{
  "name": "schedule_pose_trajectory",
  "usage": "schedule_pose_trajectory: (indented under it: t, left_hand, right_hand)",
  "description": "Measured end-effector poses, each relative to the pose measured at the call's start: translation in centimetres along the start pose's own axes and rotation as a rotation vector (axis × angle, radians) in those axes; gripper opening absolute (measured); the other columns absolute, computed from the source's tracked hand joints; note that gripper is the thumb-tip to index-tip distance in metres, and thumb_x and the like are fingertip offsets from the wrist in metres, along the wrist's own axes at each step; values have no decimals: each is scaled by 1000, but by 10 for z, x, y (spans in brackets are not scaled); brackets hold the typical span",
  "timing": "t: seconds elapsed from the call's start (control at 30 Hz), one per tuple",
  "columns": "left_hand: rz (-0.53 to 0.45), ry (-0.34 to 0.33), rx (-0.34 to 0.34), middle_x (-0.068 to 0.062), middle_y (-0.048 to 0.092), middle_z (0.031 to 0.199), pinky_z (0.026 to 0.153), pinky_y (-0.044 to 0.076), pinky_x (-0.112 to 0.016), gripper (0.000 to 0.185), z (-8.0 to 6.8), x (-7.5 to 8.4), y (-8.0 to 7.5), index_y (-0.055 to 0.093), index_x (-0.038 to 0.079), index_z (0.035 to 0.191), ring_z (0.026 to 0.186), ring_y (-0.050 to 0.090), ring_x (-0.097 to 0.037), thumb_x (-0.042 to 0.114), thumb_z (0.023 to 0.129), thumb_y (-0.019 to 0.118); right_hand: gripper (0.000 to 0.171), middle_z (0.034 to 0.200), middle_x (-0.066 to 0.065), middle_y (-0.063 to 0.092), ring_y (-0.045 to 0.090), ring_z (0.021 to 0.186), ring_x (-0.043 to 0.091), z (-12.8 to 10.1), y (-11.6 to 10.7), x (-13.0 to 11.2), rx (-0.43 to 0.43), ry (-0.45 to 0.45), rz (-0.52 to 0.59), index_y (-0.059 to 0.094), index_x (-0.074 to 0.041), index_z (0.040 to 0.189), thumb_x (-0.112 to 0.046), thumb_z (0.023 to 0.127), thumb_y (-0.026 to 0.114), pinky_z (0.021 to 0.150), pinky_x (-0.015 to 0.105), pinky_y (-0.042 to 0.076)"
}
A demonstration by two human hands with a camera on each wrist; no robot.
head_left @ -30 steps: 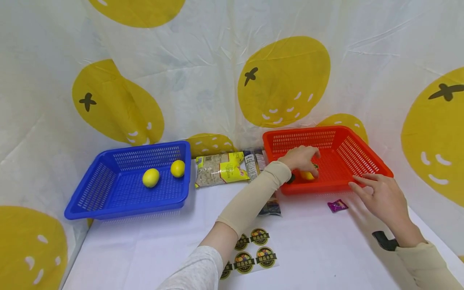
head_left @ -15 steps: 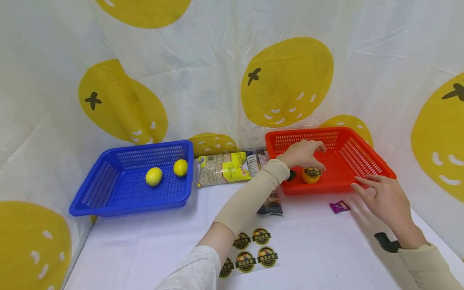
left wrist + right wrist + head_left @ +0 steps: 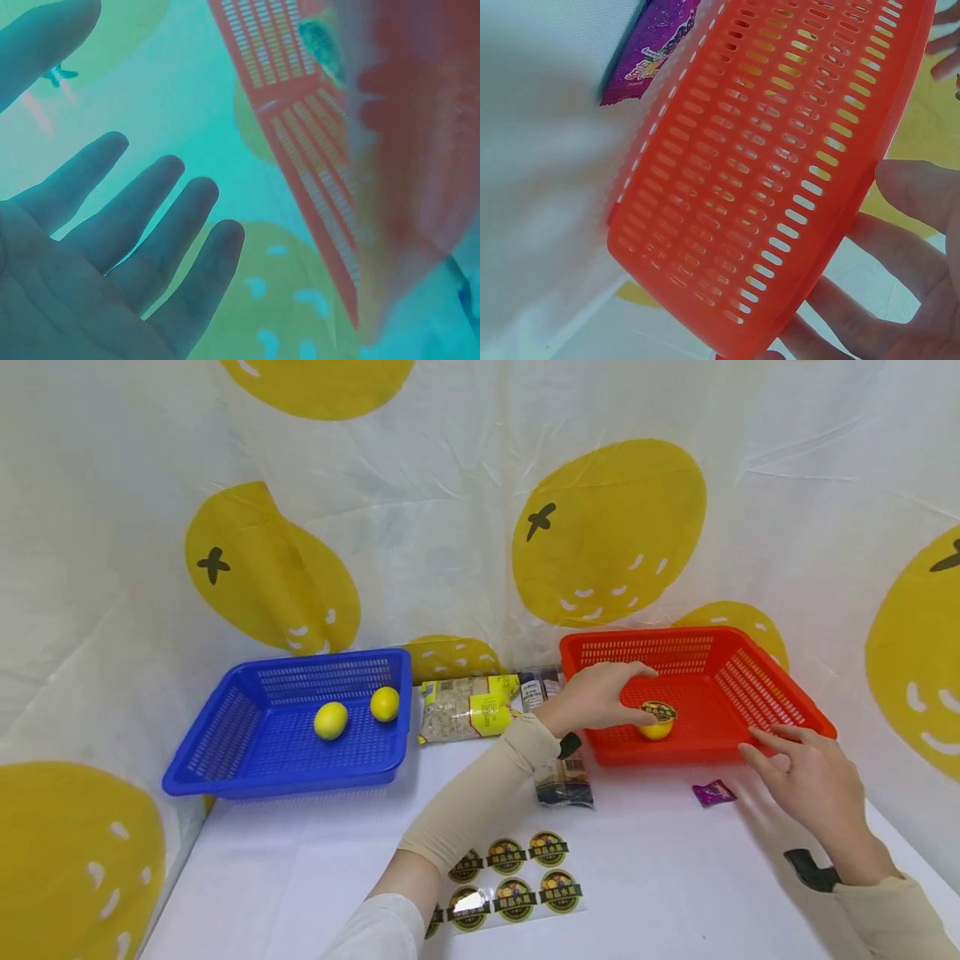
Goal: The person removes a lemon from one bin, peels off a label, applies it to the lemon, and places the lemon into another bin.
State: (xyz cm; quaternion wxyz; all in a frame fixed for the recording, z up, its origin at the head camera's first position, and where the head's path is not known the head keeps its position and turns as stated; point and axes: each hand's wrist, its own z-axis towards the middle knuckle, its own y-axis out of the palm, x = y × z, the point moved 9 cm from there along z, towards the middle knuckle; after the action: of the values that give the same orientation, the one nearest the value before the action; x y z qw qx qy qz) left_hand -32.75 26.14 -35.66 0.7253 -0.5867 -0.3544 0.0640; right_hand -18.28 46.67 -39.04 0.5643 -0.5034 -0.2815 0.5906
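Note:
A lemon (image 3: 657,730) with a round black-and-gold sticker on top sits in the red basket (image 3: 693,750), near its front left side. My left hand (image 3: 600,695) is spread over that basket's left rim, thumb close beside the lemon and fingers relaxed, holding nothing. In the left wrist view the palm (image 3: 82,277) shows bare with straight fingers. At the front right, my right hand (image 3: 813,781) touches the red basket's rim with loosely extended fingers; in the right wrist view, thumb and fingertips meet the rim's edge.
A blue basket (image 3: 281,783) on the left holds two lemons (image 3: 331,721). Between the baskets lie a yellow-and-clear food bag (image 3: 468,708) and a dark packet (image 3: 564,783). A purple wrapped candy (image 3: 714,793) lies before the red basket. A sticker sheet (image 3: 516,893) lies in front.
My left hand has drawn back leftward from the lemon, leaving it in the red basket with its sticker showing. The right hand has stayed at the rim. The head view has shifted slightly left.

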Motion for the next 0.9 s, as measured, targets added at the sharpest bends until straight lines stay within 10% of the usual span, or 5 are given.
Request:
schedule_pose_trajectory:
  t: [0.37, 0.9]
  left_hand:
    - [30, -12, 145, 3, 51, 156, 117, 44, -38, 72, -89, -34, -26, 44, 22, 155, 137, 52, -18, 50, 94, 71]
    - [133, -259, 337, -8, 28, 170, 123, 29, -61, 81, -247, -100, -45, 36, 17, 160, 157, 27, -32, 51, 95, 69]
  right_hand:
    - [58, 134, 35, 55, 48, 117, 55, 3, -4, -33, 93, -129, 2, 63, 0, 134, -38, 92, 73, 74, 67, 48]
    - [76, 148, 33, 47, 41, 136, 56, -5, 27, -140, -45, -352, 119, 48, 1, 149, -41, 91, 75, 109, 76, 31]
